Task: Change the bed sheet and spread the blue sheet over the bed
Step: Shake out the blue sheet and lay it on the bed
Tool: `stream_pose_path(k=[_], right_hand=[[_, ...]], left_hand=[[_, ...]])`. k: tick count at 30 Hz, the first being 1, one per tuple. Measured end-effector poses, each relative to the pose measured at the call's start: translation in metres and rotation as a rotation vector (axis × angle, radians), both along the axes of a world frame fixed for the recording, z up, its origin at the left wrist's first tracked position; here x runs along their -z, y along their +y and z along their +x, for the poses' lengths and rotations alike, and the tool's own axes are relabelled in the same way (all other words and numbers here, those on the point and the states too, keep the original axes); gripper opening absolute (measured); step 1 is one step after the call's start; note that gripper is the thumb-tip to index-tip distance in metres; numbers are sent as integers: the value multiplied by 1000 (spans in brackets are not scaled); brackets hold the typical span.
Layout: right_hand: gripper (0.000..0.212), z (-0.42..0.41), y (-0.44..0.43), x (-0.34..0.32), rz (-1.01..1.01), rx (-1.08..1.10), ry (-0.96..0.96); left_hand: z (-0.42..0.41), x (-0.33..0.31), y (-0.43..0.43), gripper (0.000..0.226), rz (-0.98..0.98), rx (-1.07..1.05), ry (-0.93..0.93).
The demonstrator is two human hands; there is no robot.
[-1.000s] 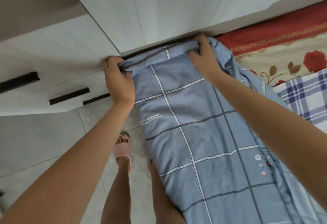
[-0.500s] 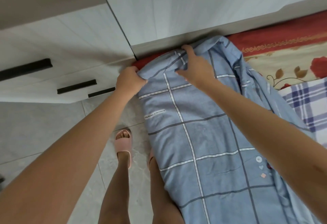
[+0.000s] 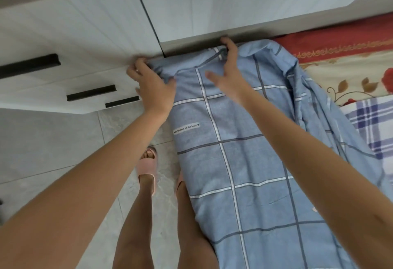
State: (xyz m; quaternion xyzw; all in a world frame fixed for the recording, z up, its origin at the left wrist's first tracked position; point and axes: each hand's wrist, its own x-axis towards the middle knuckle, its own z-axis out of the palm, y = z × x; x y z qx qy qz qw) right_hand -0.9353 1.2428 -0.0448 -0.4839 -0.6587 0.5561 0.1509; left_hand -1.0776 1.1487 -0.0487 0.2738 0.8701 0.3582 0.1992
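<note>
The left hand and the right hand have pushed the top edge of the blue sheet up to the white board. The red bit at the corner is now covered. The blue sheet lies on the bed from 6 o'clock up to 12. The drawers are at 10. The old flower sheet shows at 2. The left hand holds the sheet's corner, fingers bent round it, thumb on top. The right hand hooks its fingers over the top edge, thumb out. A pink slipper is at 7.

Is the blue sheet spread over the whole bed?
Partly: the blue sheet lies flat at left, bunched at right; floral bedding uncovered.
</note>
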Motion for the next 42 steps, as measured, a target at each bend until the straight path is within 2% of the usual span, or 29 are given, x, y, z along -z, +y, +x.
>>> stream_pose_path(k=[1,2,4,5,7,9,11,13,15,16,18,20,21,22,25,28,30,34,36,39,42], right_hand=[[82,10,-12,2,38,-21,23],[80,20,-25,2,93,12,37],[65,42,-50,5,312,94,16],[58,54,-63,10,456,31,-38],[55,73,-84,29,722,-371,-234],[68,87,-80,55,908,-811,-438],[81,82,-52,61,945,-943,-594],[86,68,-14,59,929,-869,-717],[82,48,19,45,822,-693,-797],[76,39,26,36,798,-599,-808],[58,28,28,25,914,-508,-754],[49,26,24,25,1103,-589,-612],[53,24,23,25,1148,-667,-586],[62,23,21,24,1124,-726,-615],[87,20,23,19,802,-739,-838],[98,4,28,12,682,-727,-853],[95,-8,33,7,669,-754,-877],[81,-12,36,-5,694,-831,-928],[85,-2,37,-9,704,-871,-927],[92,7,41,-14,557,-920,-943],[91,2,54,-23,476,-936,-935]], left_hand=[[11,0,-12,79,-34,24,5],[24,1,-27,90,-92,83,23],[50,5,-59,88,-163,379,210],[61,12,-73,81,-160,607,358],[64,36,-86,70,-172,991,594],[47,56,-73,66,-199,1103,639],[25,63,-47,69,-208,1104,643],[8,60,-27,70,-255,1019,636],[0,52,-10,74,-307,827,562],[0,48,-5,74,-315,751,523],[1,43,1,81,-308,663,456],[2,38,5,90,-309,621,408],[1,32,8,95,-328,615,415],[2,30,10,99,-357,617,431],[1,23,17,105,-408,606,394],[-1,20,31,101,-417,578,120],[-4,17,34,102,-426,654,131],[-17,5,28,106,-518,817,278],[-22,0,24,104,-552,888,265],[-24,-8,25,92,-596,922,250],[-32,-14,29,94,-624,891,146]])
